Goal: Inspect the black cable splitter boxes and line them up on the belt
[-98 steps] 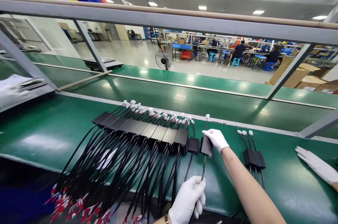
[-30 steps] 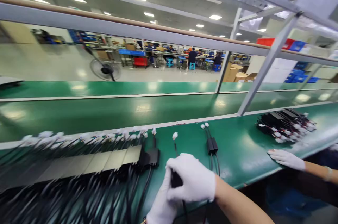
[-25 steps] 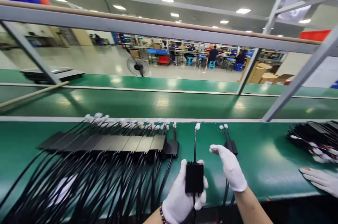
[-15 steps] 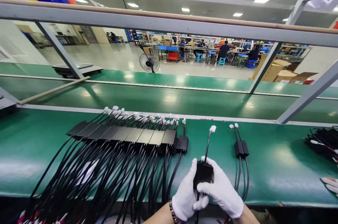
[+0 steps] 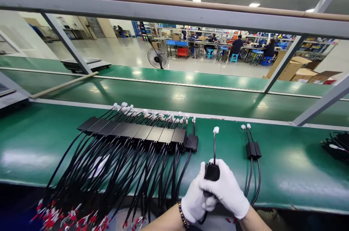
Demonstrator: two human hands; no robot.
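Observation:
Both my white-gloved hands close round one small black adapter box [image 5: 212, 171] near the front edge of the green belt [image 5: 289, 165]. My left hand [image 5: 195, 198] grips it from below and my right hand [image 5: 227, 189] wraps over it. A thin lead runs up from the box to a white plug [image 5: 215, 129]. Left of my hands lies a long overlapping row of black adapter boxes [image 5: 141, 133] with white plugs behind and black cables trailing toward me. To the right sit two more adapter boxes side by side [image 5: 253, 149].
A heap of adapters [image 5: 336, 145] lies at the far right of the belt. A grey metal frame bar [image 5: 174, 13] crosses overhead, with slanted struts. Beyond are two more green belts, a floor fan [image 5: 157, 57], cardboard boxes and seated workers far off.
My hands carried one adapter from beside the row to the belt's front edge, and both closed round it. The view swung right, then back left. A co-worker's gloved hand at right left the view.

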